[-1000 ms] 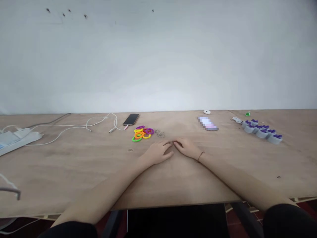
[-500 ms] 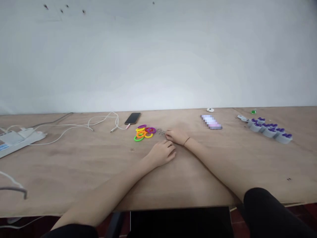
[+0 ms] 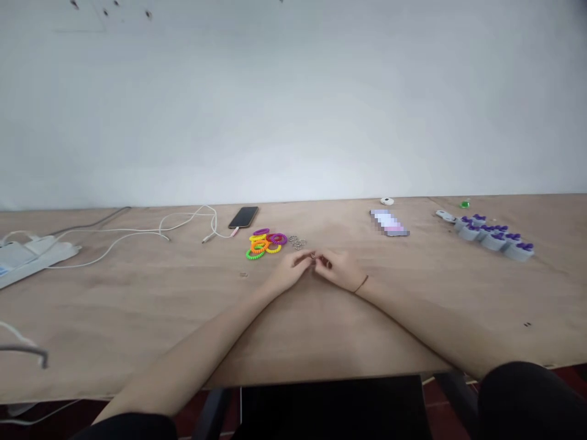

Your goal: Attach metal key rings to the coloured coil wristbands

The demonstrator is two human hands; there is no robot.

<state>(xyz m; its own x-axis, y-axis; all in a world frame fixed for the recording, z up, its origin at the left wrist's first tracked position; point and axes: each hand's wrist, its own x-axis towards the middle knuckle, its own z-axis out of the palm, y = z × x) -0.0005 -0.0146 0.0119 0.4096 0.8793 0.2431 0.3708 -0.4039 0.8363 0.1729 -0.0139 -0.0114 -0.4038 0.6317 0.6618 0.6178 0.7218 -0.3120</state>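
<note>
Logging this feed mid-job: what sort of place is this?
Probably a simple indoor work area: a long light-brown plywood table against a plain white wall, with a white power strip at its left end.

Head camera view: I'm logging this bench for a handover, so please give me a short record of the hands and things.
left hand: fingertips at a small metal ring, grip unclear
right hand: fingertips at the same ring
nearby: loose metal rings, coloured spiral hair ties
rest: black smartphone, white cable, power strip, purple-topped grey pieces
surface: wooden table
</note>
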